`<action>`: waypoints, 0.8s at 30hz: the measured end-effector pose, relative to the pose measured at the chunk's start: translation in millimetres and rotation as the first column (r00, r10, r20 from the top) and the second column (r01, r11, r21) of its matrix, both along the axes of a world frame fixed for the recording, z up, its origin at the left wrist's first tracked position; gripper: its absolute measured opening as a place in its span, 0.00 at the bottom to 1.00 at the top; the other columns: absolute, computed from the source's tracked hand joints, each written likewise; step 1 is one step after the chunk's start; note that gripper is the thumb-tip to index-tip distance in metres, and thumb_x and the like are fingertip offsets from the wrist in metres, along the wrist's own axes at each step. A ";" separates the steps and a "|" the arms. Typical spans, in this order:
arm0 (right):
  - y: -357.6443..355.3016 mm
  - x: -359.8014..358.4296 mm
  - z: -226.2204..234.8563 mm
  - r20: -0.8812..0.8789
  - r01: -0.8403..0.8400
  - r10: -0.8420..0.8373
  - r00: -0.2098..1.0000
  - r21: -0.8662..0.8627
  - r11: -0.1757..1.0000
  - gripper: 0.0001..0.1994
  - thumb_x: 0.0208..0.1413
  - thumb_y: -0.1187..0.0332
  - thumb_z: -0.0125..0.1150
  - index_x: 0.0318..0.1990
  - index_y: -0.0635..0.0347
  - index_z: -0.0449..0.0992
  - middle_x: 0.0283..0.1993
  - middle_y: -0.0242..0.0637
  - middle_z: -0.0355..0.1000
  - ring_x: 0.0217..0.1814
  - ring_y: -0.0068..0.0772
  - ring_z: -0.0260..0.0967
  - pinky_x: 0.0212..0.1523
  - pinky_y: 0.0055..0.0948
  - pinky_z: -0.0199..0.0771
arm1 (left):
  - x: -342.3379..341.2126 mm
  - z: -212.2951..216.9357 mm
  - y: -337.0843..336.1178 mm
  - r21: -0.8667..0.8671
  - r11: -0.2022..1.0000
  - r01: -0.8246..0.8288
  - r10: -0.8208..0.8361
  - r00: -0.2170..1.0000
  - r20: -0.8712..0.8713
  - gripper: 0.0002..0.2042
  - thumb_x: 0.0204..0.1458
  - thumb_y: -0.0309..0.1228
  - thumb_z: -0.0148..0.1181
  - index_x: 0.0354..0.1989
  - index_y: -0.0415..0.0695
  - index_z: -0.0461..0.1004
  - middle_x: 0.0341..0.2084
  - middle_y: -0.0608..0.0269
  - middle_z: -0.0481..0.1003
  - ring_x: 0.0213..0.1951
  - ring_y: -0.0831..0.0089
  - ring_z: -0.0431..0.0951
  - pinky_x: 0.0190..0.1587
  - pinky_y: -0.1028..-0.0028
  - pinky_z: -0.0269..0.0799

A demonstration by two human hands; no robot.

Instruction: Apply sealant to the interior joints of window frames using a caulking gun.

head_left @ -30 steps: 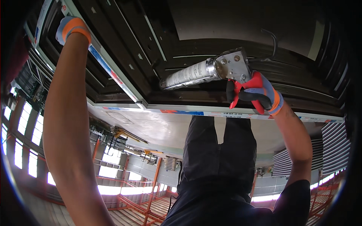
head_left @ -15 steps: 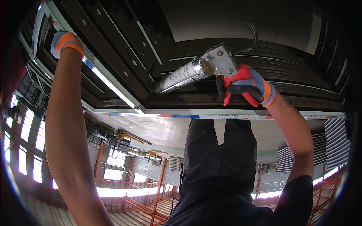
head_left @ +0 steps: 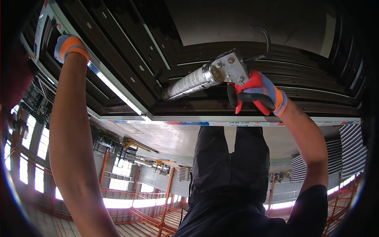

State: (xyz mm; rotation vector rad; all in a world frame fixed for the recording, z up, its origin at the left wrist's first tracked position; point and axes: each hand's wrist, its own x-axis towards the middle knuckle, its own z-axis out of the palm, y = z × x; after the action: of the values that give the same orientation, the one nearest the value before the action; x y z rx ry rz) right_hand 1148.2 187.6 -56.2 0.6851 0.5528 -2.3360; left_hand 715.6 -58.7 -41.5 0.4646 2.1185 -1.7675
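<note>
Gripped in my gloved right hand (head_left: 262, 93) is a caulking gun (head_left: 229, 67) with red handles, a metal end plate and a hooked rod. A silver sealant cartridge (head_left: 188, 84) lies in it, pointing left and toward the inner corner of a dark metal frame (head_left: 166, 110). The tip is lost against the dark profiles. At the far left my gloved left hand (head_left: 72, 48) rests on the frame's light-edged side bar (head_left: 114, 87). Its fingers are hidden behind the back of the glove. Both gloves are blue-grey with orange cuffs.
Dark profiles with slots and pale strips (head_left: 152, 47) run across the frame. A grey panel (head_left: 252, 23) lies beyond it. Printed protective film (head_left: 237, 123) covers the near edge, close to my legs (head_left: 231, 166). Ribbed stacked material (head_left: 351, 152) stands at the right.
The caulking gun and my right hand have shifted very slightly, the handles a touch lower. My left hand has moved a few pixels right and down along the frame.
</note>
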 end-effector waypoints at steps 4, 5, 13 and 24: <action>2.5 0.3 6.3 0.013 -0.016 0.016 1.000 0.014 1.000 0.27 0.45 0.72 0.66 0.55 0.70 0.70 0.33 0.43 0.75 0.33 0.33 0.77 0.33 0.31 0.81 | -2.2 1.9 -0.2 -0.023 0.999 0.037 -0.036 0.999 0.041 0.11 0.54 0.36 0.67 0.45 0.52 0.84 0.38 0.64 0.83 0.40 0.69 0.85 0.40 0.71 0.80; 1.7 -0.1 9.1 0.008 -0.015 0.015 1.000 0.012 1.000 0.27 0.45 0.72 0.66 0.55 0.70 0.70 0.33 0.43 0.75 0.33 0.33 0.77 0.33 0.31 0.81 | -5.9 2.3 -3.6 -0.016 0.999 0.050 -0.049 0.999 0.021 0.11 0.54 0.35 0.67 0.45 0.52 0.84 0.38 0.64 0.83 0.41 0.68 0.85 0.41 0.70 0.80; 7.2 -7.4 21.8 0.087 -0.097 0.090 0.992 0.086 0.992 0.27 0.43 0.69 0.69 0.53 0.72 0.72 0.34 0.43 0.76 0.33 0.33 0.77 0.33 0.31 0.83 | 2.8 6.2 7.4 0.019 1.000 0.009 -0.010 0.998 0.068 0.11 0.53 0.34 0.67 0.44 0.51 0.84 0.40 0.61 0.83 0.44 0.64 0.84 0.43 0.70 0.80; -3.5 -5.6 26.0 0.088 -0.032 0.027 0.996 0.061 0.998 0.23 0.46 0.72 0.69 0.51 0.72 0.74 0.34 0.41 0.75 0.33 0.30 0.76 0.30 0.30 0.83 | 3.4 3.1 0.5 0.009 0.994 0.107 -0.108 0.990 0.087 0.15 0.48 0.37 0.72 0.45 0.52 0.84 0.40 0.63 0.82 0.41 0.65 0.84 0.39 0.70 0.80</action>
State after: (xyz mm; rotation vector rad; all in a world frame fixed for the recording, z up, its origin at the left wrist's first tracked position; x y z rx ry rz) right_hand 1142.6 184.1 -30.2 0.7978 0.5946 -2.2580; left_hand 719.0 -58.2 -38.4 0.6562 2.0724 -1.7667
